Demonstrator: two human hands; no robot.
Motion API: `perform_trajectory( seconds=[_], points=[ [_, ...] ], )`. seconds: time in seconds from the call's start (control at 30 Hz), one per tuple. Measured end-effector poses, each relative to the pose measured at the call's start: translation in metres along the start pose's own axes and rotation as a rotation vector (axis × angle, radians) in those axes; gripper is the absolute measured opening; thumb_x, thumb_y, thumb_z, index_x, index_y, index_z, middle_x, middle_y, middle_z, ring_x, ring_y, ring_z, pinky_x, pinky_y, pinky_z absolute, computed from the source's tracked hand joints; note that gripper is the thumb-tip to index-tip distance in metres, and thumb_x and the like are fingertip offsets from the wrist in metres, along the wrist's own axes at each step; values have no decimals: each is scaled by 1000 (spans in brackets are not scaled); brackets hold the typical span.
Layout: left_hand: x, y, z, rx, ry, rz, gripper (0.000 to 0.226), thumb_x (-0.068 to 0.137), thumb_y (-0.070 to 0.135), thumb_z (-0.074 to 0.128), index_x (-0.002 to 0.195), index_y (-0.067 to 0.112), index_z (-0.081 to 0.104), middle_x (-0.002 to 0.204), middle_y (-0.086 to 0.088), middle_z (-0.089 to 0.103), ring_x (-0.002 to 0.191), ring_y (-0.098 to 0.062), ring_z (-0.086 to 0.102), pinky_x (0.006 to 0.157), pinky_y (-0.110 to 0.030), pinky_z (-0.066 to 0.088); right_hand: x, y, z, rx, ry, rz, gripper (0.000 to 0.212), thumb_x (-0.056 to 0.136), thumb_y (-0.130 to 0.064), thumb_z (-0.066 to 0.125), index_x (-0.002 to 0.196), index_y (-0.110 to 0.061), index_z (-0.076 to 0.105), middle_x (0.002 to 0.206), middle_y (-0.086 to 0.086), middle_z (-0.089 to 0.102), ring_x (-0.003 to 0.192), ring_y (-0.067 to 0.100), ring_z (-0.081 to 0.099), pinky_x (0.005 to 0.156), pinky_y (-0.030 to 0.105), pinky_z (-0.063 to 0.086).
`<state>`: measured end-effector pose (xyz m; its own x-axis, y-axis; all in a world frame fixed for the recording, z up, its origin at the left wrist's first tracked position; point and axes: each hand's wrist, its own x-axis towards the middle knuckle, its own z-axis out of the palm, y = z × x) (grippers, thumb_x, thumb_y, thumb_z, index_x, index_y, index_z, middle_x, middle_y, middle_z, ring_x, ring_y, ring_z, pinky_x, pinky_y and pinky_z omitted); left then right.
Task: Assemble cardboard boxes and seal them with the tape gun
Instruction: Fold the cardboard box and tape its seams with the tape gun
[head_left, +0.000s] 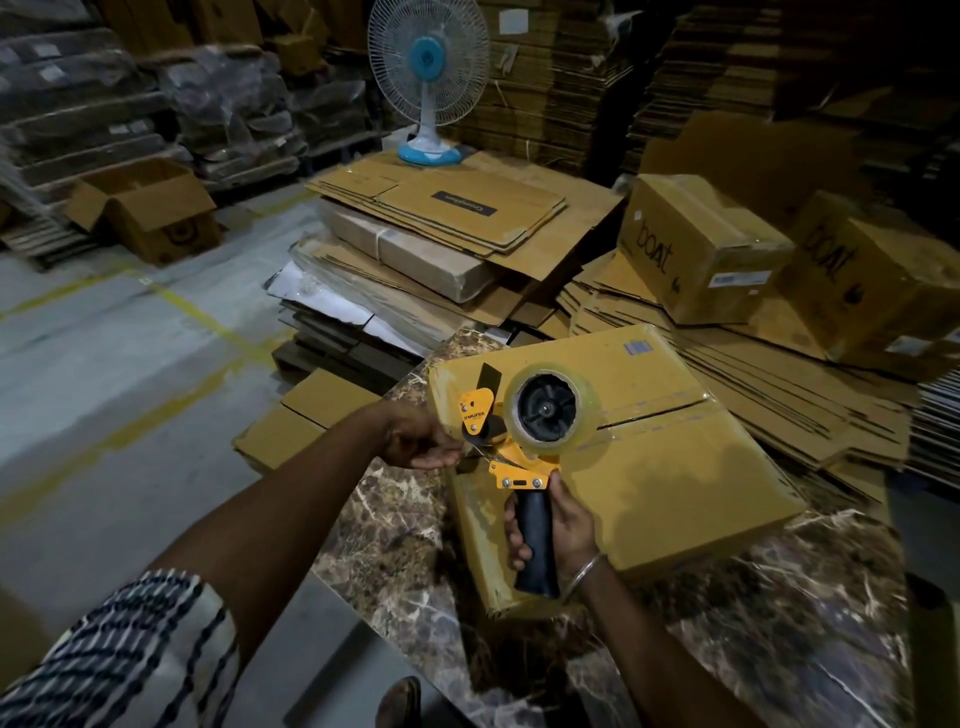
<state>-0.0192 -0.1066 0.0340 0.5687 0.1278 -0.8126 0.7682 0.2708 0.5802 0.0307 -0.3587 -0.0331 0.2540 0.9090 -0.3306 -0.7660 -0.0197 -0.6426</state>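
Left hand (423, 441): reaches in from the left over the tabletop's left edge, fingertips pinching at the front end of the tape gun, apparently on the loose tape end, though that is too small and blurred to be sure.
Tape gun (519, 441): orange frame with a black handle, held upright above the near left part of the cardboard box; a clear tape roll (550, 408) sits on its hub.
Right hand (563, 525): fingers wrapped around the black handle, a thin bangle at the wrist.
Cardboard box (670, 467): closed, lying flat on the marble-patterned tabletop (395, 545) near its far edge, top flaps meeting along a centre seam; the seam's right part looks open, with no tape plainly visible.
Flattened cartons (447, 218): stacked on the floor beyond the tabletop, with a blue-and-white fan (428, 78) standing on them.
Printed boxes (701, 244): two assembled ones on flat cardboard stacks at right.
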Motion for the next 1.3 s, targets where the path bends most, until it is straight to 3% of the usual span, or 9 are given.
perform_trajectory(
  seconds=[0.17, 0.37, 0.5, 0.63, 0.7, 0.83, 1.0, 1.17, 1.3],
  points=[
    [3, 12, 0, 223, 153, 18, 24, 99, -3, 47, 80, -1, 62, 60, -7, 67, 46, -6, 61, 49, -13, 50, 0, -2, 11, -80, 86, 32, 88, 40, -78, 84, 78, 0, 65, 56, 14, 55, 36, 21, 49, 42, 23, 42],
    [21, 27, -14, 433, 329, 155, 31, 96, 0, 56, 66, 4, 62, 63, -9, 63, 39, -7, 56, 40, -18, 46, 4, 0, 34, -232, 276, -46, 68, 71, -74, 58, 74, -6, 60, 55, 9, 48, 38, 18, 40, 42, 23, 35],
    [28, 41, -24, 553, 315, 280, 32, 98, 0, 53, 67, 6, 57, 62, -9, 56, 39, -7, 53, 39, -18, 44, 16, -5, 45, -283, 340, -68, 65, 80, -72, 56, 73, -8, 56, 55, 7, 47, 38, 18, 39, 43, 23, 32],
    [41, 62, -46, 660, 371, 423, 31, 92, -3, 60, 63, 8, 64, 58, -7, 59, 42, -9, 56, 42, -19, 44, 33, -10, 48, -316, 404, -71, 63, 76, -73, 56, 68, -10, 54, 56, 7, 44, 38, 17, 36, 44, 24, 28],
    [53, 71, -59, 650, 412, 442, 21, 91, -1, 64, 72, 6, 68, 62, -6, 62, 47, -10, 60, 42, -19, 47, 42, -12, 50, -328, 425, -77, 67, 81, -76, 58, 69, -10, 55, 56, 7, 44, 39, 17, 37, 44, 24, 29],
    [72, 90, -65, 728, 534, 491, 21, 92, 10, 62, 71, 5, 65, 65, -7, 61, 65, -23, 64, 57, -29, 52, 64, -21, 64, -358, 482, -113, 64, 81, -70, 52, 69, -8, 52, 56, 9, 44, 39, 19, 38, 43, 24, 32],
    [95, 104, -69, 771, 563, 580, 21, 97, 15, 57, 94, -2, 70, 96, -21, 68, 93, -33, 65, 75, -36, 47, 92, -36, 78, -443, 559, -134, 66, 79, -71, 53, 64, -7, 48, 52, 9, 42, 39, 20, 34, 43, 25, 29],
    [109, 106, -91, 732, 632, 585, 15, 91, 12, 66, 93, -1, 73, 91, -18, 70, 88, -32, 66, 71, -33, 46, 98, -39, 77, -436, 580, -101, 65, 77, -72, 52, 63, -9, 50, 52, 9, 41, 39, 19, 35, 42, 22, 29],
    [117, 102, -117, 631, 542, 574, 16, 87, 11, 72, 74, 2, 72, 80, -17, 72, 82, -32, 69, 77, -43, 56, 92, -26, 71, -406, 574, -56, 70, 76, -81, 57, 63, -12, 52, 54, 9, 42, 40, 19, 34, 43, 23, 28]
  ],
)
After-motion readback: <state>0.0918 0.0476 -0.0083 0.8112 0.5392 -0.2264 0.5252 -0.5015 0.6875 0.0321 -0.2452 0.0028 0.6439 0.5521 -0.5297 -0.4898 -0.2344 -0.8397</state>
